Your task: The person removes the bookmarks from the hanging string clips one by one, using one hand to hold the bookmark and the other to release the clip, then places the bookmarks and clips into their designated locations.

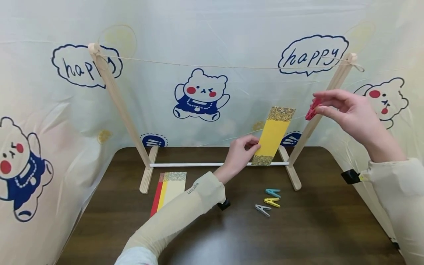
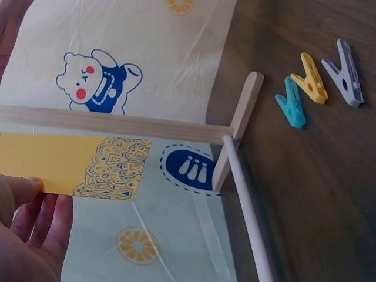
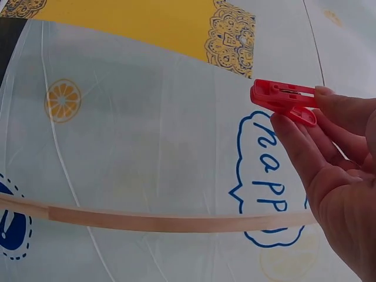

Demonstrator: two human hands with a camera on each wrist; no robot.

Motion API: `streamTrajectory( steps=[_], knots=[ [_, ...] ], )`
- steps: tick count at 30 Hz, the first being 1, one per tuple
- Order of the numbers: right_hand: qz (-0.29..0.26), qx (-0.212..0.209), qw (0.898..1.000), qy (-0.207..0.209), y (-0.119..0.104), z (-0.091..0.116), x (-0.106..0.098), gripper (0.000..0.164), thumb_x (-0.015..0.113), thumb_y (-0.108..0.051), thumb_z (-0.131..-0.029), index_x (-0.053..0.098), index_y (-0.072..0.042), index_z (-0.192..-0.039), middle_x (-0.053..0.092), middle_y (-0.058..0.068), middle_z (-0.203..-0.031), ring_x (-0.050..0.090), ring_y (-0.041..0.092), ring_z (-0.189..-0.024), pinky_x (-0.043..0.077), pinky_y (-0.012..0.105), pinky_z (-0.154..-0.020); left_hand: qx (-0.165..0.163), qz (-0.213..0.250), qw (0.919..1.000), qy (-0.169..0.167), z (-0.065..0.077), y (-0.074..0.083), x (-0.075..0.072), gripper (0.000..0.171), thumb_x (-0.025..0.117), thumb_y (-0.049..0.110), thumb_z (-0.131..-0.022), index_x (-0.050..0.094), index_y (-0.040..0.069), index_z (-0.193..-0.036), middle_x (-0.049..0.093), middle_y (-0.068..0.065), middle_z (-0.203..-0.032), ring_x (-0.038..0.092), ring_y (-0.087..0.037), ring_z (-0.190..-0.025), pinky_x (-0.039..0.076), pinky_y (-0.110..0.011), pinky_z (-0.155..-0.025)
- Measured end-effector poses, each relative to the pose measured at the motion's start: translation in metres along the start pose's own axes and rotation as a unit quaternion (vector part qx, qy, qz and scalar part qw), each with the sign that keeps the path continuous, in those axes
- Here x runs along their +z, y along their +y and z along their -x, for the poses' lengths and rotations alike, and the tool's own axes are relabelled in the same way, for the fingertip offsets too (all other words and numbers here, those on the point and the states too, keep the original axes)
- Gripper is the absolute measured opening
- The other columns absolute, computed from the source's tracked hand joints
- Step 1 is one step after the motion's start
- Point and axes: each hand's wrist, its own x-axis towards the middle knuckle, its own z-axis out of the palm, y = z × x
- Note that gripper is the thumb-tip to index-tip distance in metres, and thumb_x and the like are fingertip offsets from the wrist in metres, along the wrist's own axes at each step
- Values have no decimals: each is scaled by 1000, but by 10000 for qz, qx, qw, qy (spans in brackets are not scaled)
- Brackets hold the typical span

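My left hand (image 1: 240,156) pinches the left edge of a yellow paper strip (image 1: 275,134) with dark lace-patterned ends, held up tilted in front of the wooden frame. In the left wrist view, the thumb lies on the face of the strip (image 2: 53,158). Higher and to the right, my right hand (image 1: 354,116) pinches a red clothespin (image 1: 312,109) between thumb and fingers. The right wrist view shows the clothespin (image 3: 282,97) apart from the strip (image 3: 147,26). Above both hands, a thin string (image 1: 205,66) runs between the tops of the two wooden posts.
Blue (image 1: 273,192), yellow (image 1: 272,202) and grey (image 1: 262,210) clothespins lie on the dark table (image 1: 281,239). Overlapping red, yellow and cream strips (image 1: 173,187) lie at left, partly behind my left sleeve. A white rod (image 1: 188,165) joins the frame's feet. A printed curtain (image 1: 149,92) hangs behind.
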Motion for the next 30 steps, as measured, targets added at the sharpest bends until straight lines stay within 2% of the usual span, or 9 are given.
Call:
streamTrajectory(
  steps=[6, 13, 19, 26, 28, 30],
  knots=[
    [233, 13, 9995, -193, 1, 8, 4, 42, 70, -26, -102, 64, -15, -142, 68, -26, -111, 63, -8, -102, 48, 4, -81, -118, 4, 9999, 66, 9, 0, -5, 12, 72, 7, -99, 77, 4, -108, 76, -7, -100, 66, -13, -84, 56, -19, -78],
    [183, 80, 9992, -336, 0, 15, 12, 41, 71, -28, -101, 66, -14, -139, 67, -24, -116, 65, -10, -100, 49, 5, -81, -283, 105, 9995, 85, 21, -1, -11, 14, 73, 7, -97, 78, 4, -111, 77, -8, -102, 66, -13, -84, 58, -21, -79],
    [217, 28, 9989, -418, 0, 17, 20, 41, 71, -27, -101, 65, -11, -138, 67, -25, -113, 66, -10, -98, 50, 6, -81, -322, 87, 9993, 164, 31, -7, -16, 14, 74, 6, -97, 78, 3, -110, 77, -9, -101, 67, -16, -84, 57, -20, -77],
    [296, -242, 9979, -514, 2, 23, 28, 38, 72, -16, -100, 67, -9, -136, 66, -29, -109, 66, -12, -97, 50, 6, -81, -438, -72, 9990, 8, 45, -12, -23, 13, 74, 9, -98, 77, 5, -109, 77, -7, -101, 68, -12, -83, 58, -21, -77],
    [327, -374, 9974, -527, 3, 26, 31, 38, 73, -11, -99, 67, -9, -136, 68, -24, -112, 66, -12, -98, 51, 6, -81, -446, -118, 9989, -3, 49, -14, -26, 12, 74, 9, -97, 77, 5, -108, 77, -6, -100, 68, -12, -82, 58, -22, -76],
    [382, -479, 9966, -559, 5, 29, 34, 39, 74, -8, -97, 68, -9, -136, 71, -12, -116, 65, -12, -98, 51, 6, -80, -427, -164, 9989, -27, 52, -15, -28, 11, 74, 8, -97, 77, 5, -107, 77, -6, -99, 68, -12, -82, 58, -23, -76]
  ],
)
